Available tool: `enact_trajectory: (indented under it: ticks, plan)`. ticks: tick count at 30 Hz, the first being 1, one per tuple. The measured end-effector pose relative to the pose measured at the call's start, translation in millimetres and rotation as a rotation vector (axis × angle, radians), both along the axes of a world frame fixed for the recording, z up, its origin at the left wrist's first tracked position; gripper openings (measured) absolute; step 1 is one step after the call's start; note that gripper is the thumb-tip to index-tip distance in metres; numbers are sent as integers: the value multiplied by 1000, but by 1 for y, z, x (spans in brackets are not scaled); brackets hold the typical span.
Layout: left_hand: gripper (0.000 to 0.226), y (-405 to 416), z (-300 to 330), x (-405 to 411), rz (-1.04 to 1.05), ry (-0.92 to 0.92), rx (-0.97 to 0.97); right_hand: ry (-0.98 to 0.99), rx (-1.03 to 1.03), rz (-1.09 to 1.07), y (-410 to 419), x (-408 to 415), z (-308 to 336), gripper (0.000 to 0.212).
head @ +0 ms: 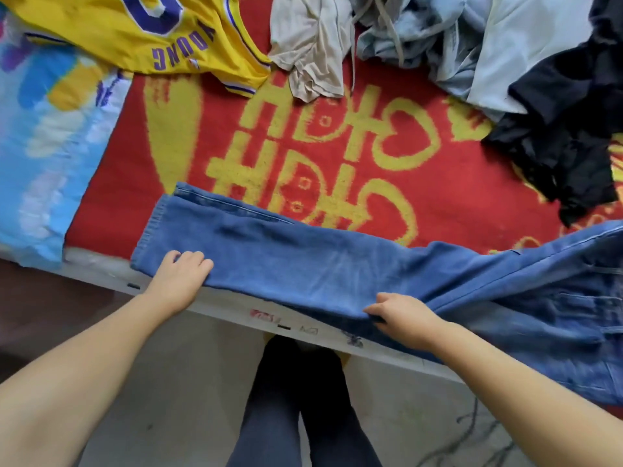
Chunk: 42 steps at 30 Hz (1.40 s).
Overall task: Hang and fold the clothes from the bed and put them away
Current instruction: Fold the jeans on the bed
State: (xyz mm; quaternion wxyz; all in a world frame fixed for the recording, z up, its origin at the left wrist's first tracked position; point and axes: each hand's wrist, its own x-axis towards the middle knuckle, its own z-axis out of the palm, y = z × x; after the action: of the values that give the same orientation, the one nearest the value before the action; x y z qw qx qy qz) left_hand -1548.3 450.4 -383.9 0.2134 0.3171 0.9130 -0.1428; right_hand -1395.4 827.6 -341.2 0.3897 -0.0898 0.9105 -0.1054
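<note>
Folding is the step in hand, judging by the blue jeans (337,267) laid lengthwise along the near edge of the bed, legs stacked, cuffs to the left and waist running off to the right. The left hand (183,276) rests on the denim just inside the cuffs, fingers loosely curled on top, pressing rather than pinching. The right hand (399,313) sits farther right at the near edge, about mid-leg, fingers curled round a fold of the cloth. The next move probably calls for carrying the cuff end over toward the waist. Far across the red and yellow blanket (219,143) wait a yellow jersey (128,35), a beige garment (310,48), pale blue clothes (472,45) and black ones (573,129).
</note>
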Motion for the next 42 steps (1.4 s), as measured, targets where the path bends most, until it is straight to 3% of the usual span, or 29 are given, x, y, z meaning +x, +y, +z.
enact_trajectory:
  ticks: [3,6,8,13,17,19,22,24,28,30,32,34,36,39,42]
  plan:
    - [36,6,-11,3,52,-128,-298,-96,23,-18,-13,14,-21,26]
    - [38,21,-11,0,19,-195,-413,-194,-15,-118,-14,21,-28,43]
    - [33,35,-2,-7,-19,-188,-413,-142,-116,-271,-9,17,-21,43]
    - [27,178,22,-15,-191,-242,-67,228,-171,-710,87,12,19,37]
    - [32,341,35,34,-259,-380,274,426,35,-867,214,23,36,46]
    - [38,413,36,74,-253,-375,362,412,205,-818,277,29,34,58]
    - [48,483,28,122,-123,-321,338,278,449,-598,347,26,25,82]
    - [45,506,19,136,-25,-267,290,188,567,-466,380,22,15,86]
    - [19,514,18,130,-49,-177,362,204,565,-416,411,20,3,45]
    - [15,518,29,117,28,-168,520,322,560,-444,420,20,10,30]
    - [14,530,46,109,54,-121,668,483,554,-509,434,32,28,28]
    - [13,537,64,111,-34,-81,777,663,518,-559,444,56,49,29]
    - [18,531,74,130,-179,-96,814,724,425,-535,443,98,66,31]
    - [29,501,63,175,-440,-156,714,629,247,-387,418,175,66,34]
    - [34,476,35,217,-627,-293,467,388,246,-259,377,241,37,34]
